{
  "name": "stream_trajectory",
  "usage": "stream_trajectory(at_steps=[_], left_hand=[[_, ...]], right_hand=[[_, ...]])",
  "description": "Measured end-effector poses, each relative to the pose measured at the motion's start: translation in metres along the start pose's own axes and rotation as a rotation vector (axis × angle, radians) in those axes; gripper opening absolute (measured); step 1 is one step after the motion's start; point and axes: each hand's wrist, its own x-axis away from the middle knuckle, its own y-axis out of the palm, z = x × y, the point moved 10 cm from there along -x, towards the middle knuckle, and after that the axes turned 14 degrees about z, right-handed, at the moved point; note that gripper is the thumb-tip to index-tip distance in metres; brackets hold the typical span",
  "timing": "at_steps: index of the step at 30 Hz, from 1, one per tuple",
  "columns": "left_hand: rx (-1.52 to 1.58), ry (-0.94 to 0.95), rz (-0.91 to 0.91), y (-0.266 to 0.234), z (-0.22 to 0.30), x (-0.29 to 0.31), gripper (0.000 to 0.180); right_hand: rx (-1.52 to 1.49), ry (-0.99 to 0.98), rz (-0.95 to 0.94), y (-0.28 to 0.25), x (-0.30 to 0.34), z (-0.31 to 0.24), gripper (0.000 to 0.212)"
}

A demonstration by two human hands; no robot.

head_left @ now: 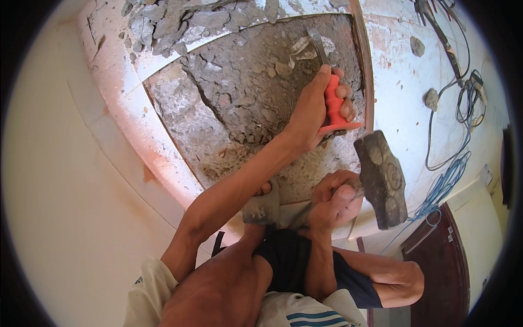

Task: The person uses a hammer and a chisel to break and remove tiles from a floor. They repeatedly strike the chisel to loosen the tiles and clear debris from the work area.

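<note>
Broken grey floor; left hand (313, 111) grip clenched on orange-handled chisel (328, 82), right hand (336, 199) on hammer (381, 180)

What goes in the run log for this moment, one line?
left hand: shut on chisel, tip on broken mortar bed | right hand: shut on club hammer, raised | rubble piled above

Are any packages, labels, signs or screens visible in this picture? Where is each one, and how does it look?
None can be made out. In view are only a chisel with an orange grip in the left hand, a hammer in the right hand, broken grey floor and cables.
</note>
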Motion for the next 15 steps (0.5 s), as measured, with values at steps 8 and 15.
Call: stream_trajectory(at_steps=[8,15], left_hand=[[0.003,0.006,-0.010,0.011,0.016,-0.005,0.032],[0.001,0.006,-0.014,0.003,0.017,-0.011,0.034]], right_hand=[[0.037,0.101,0.037,-0.004,-0.007,0.012,0.052],[0.024,0.190,0.063,-0.017,-0.005,0.024,0.051]])
